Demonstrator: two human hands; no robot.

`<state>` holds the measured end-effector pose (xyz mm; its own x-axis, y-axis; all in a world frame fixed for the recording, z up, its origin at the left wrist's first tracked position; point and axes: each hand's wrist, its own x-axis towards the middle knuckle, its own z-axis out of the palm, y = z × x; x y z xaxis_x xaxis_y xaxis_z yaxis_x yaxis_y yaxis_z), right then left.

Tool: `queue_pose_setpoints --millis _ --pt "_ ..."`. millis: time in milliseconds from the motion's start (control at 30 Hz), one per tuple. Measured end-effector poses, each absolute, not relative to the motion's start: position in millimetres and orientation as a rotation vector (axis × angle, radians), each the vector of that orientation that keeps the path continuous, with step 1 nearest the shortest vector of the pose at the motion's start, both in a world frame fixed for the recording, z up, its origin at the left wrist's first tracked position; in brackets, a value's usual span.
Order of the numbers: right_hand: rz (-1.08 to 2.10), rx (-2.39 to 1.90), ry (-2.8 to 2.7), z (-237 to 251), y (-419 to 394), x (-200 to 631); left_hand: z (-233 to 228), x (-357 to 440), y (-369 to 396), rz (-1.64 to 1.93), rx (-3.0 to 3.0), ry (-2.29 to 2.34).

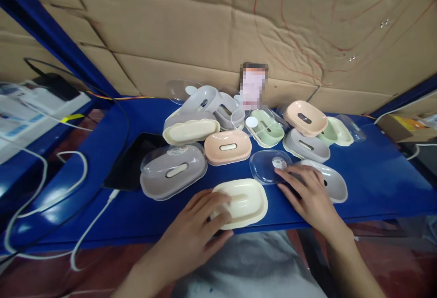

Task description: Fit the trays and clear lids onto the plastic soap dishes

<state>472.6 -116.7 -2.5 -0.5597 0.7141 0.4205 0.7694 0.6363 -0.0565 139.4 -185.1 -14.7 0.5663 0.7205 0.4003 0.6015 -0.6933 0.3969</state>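
A cream soap dish tray (251,202) lies near the front edge of the blue table. My left hand (205,220) is at its left end, fingers curled over the rim and thumb by the near side; the fingertips are slightly blurred. A clear oval lid (264,167) with a round white sticker lies flat behind the tray. My right hand (307,193) reaches over with fingers apart, fingertips at the lid's sticker and right edge. Beneath and beside that hand sits a grey soap dish (336,184), partly hidden by it.
Behind stand a peach dish (228,148), a grey dish under a clear lid (174,175), a green dish (268,127) and a peach dish stacked on top (305,117). A phone (252,86) leans on the cardboard. A black tablet-like slab (133,161) and white cable (92,223) lie left.
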Motion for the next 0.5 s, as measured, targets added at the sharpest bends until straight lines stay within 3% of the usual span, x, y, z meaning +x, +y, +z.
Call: queue_pose_setpoints --millis 167,367,500 --pt "-0.207 -1.091 -2.308 -0.7 -129.2 510.1 -8.8 141.7 -184.6 0.799 2.587 1.094" --pt "-0.152 -1.478 -2.276 -14.1 -158.9 580.8 -14.8 139.3 -188.4 0.846 2.530 1.127" --pt "-0.104 -1.289 -2.093 -17.7 -172.5 567.4 -21.3 136.8 -190.1 0.868 2.515 1.219"
